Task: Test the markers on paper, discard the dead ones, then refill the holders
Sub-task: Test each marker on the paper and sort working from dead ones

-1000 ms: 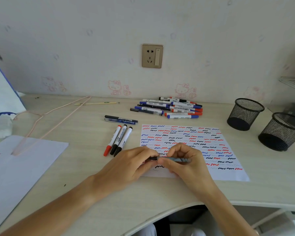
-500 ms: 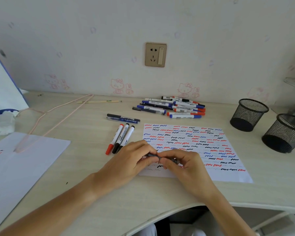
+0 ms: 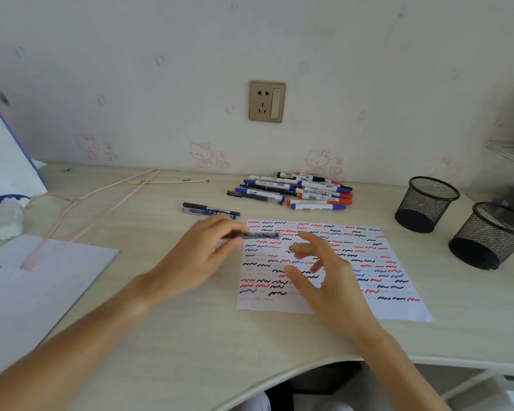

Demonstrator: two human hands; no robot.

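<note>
From the head camera I see a pale wooden desk [image 3: 166, 336] set against a light wall with faint pink cartoon-cat prints and a brass-coloured wall socket [image 3: 267, 101]. On the desk lies the test paper [image 3: 365, 262], covered in rows of red, blue and black squiggles. Behind it, near the wall, sits a pile of markers [image 3: 301, 191] with blue, red and black caps. Just left of the sheet's top corner, two dark pens [image 3: 209, 209] lie side by side. To the right stand two black mesh holders, the nearer holder [image 3: 488, 235] and the farther holder [image 3: 426, 204], close together.

My left hand [image 3: 199, 256] hovers at the left edge of the test paper, its fingers curled round a dark pen [image 3: 260, 235], which points right over the top-left part of the sheet; it is blurred, so I cannot tell whether it is capped. My right hand [image 3: 324, 274] floats over the middle of the test paper with fingers spread and loosely bent, gripping nothing.

On the left lies a second sheet [image 3: 51, 280] with a few coloured marks at its edge, and a pinkish wire hanger [image 3: 80, 209] resting partly on it. A white bag with blue trim [image 3: 3, 164] stands at the far left.
</note>
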